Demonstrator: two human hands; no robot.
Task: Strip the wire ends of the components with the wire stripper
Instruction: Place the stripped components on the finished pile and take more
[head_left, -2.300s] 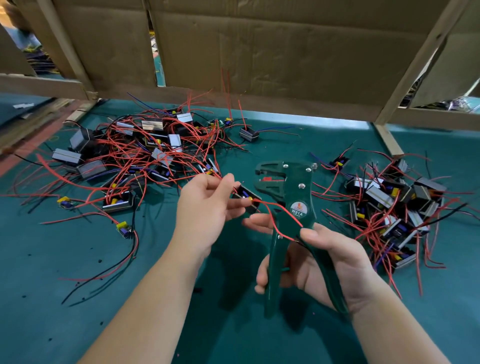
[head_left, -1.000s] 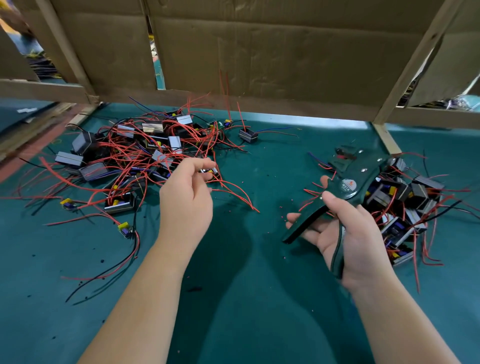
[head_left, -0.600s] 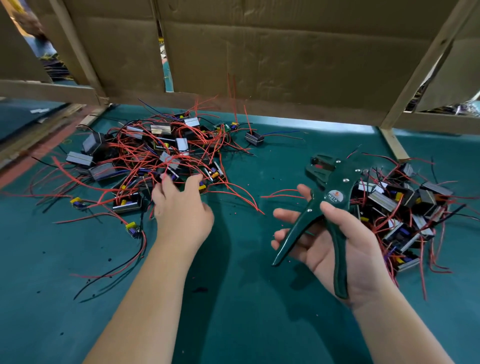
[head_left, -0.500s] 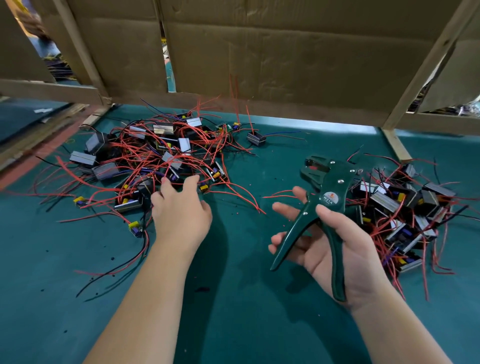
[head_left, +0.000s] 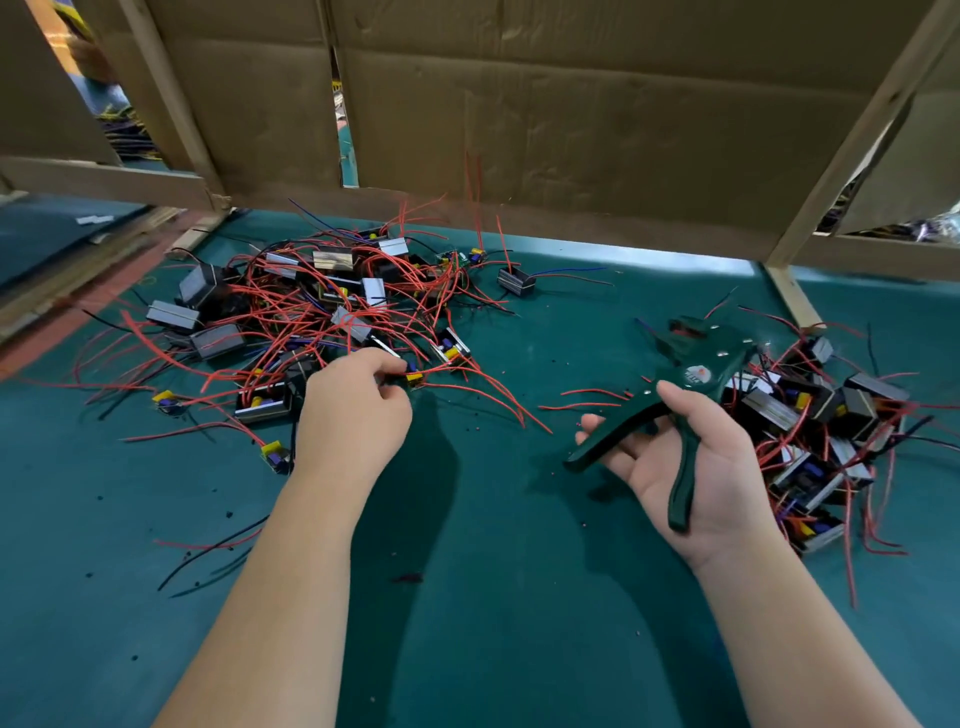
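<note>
Now left hand pinches a component at the pile edge. Right hand loosely grips the wire stripper, handles spread, head aimed far-right, away from it.

Mostly hidden under the curled fingers of the left hand: the component pinched there. Too blurred to read: the label on the stripper. Covered by stripper and right hand: the near side of the right pile. Cut off by the bottom edge: both forearms. Through gaps in the cardboard, only blurred clutter.
</note>
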